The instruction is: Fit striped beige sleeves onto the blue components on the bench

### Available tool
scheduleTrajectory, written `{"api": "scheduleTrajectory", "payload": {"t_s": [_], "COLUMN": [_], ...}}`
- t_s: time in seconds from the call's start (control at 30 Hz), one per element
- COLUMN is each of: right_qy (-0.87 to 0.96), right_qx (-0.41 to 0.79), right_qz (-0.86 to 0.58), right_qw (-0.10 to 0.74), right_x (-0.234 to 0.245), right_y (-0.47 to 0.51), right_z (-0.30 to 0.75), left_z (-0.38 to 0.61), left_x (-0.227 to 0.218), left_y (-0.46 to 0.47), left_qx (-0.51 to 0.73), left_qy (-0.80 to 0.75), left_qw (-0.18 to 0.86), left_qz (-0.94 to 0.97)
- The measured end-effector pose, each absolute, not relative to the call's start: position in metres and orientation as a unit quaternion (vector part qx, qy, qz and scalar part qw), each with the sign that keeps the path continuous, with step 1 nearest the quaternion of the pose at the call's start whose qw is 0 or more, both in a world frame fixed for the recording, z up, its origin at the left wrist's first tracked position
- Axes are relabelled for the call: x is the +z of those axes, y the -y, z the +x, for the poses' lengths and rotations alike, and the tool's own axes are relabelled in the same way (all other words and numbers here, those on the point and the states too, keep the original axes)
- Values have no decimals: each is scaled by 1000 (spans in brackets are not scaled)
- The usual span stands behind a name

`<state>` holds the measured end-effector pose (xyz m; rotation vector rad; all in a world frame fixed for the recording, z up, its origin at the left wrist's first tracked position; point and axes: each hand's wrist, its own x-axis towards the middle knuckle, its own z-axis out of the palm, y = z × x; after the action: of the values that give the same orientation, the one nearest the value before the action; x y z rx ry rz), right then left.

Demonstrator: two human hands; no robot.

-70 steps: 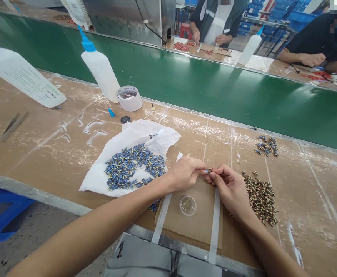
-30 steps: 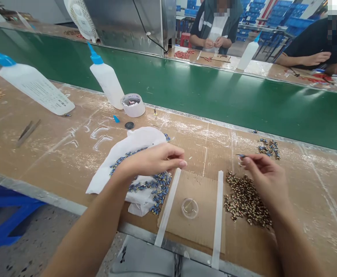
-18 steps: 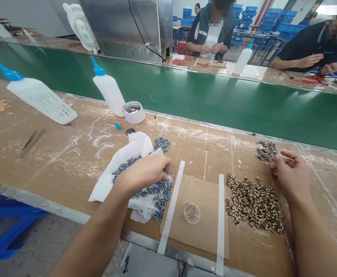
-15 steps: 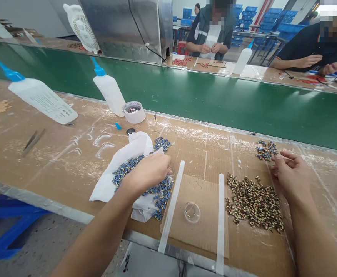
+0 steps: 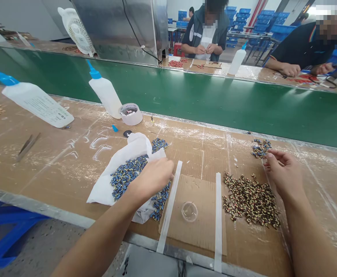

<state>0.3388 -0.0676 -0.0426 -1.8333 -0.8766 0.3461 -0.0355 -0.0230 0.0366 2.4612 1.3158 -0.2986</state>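
Clock: counted from the clear round plastic cup [image 5: 189, 220] on the brown flat cardboard sheet [image 5: 199, 240].
Left hand [image 5: 158, 173]: between 10 and 11 o'clock, fingers curled over the blue bits; I cannot tell if it pinches one.
Right hand [image 5: 285, 171]: at 2 o'clock, fingers loosely bent beside the little mixed heap; I cannot tell if anything is between the tips.
Blue bits: a big heap of tiny blue and yellow pieces [image 5: 126, 177] at 10 o'clock, mostly on crumpled white paper [image 5: 99, 192].
Brown bits: a big heap of tiny dark brown and cream curled pieces [image 5: 251, 202] at 3 o'clock.
Looks done: the little mixed heap of blue and dark pieces [image 5: 261, 148], between 1 and 2 o'clock.
Looks left: both big heaps, so most of the work.
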Motion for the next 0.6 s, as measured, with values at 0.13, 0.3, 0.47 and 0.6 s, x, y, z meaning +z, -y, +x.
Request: {"api": "scheduleTrajectory", "payload": {"t_s": [0.13, 0.3, 0.47, 0.6], "right_qy": [373, 533, 669, 691], "right_qx": [124, 256, 472, 502], "right_qz": [-747, -650, -507, -460], "right_qw": [536, 477, 268, 244], "right_x": [-21, 6, 14, 10], "right_y": [74, 96, 114, 118], "right_z": [324, 271, 211, 185], "left_z": [-33, -26, -18, -14], "left_x": [30, 21, 9, -4], "left_y": [26, 24, 15, 12], "left_qx": [-45, 41, 102, 133], "left_qy": [-431, -425, -416, -388], "left_qw": [136, 145, 195, 258], "left_qz": [891, 893, 882, 875]}}
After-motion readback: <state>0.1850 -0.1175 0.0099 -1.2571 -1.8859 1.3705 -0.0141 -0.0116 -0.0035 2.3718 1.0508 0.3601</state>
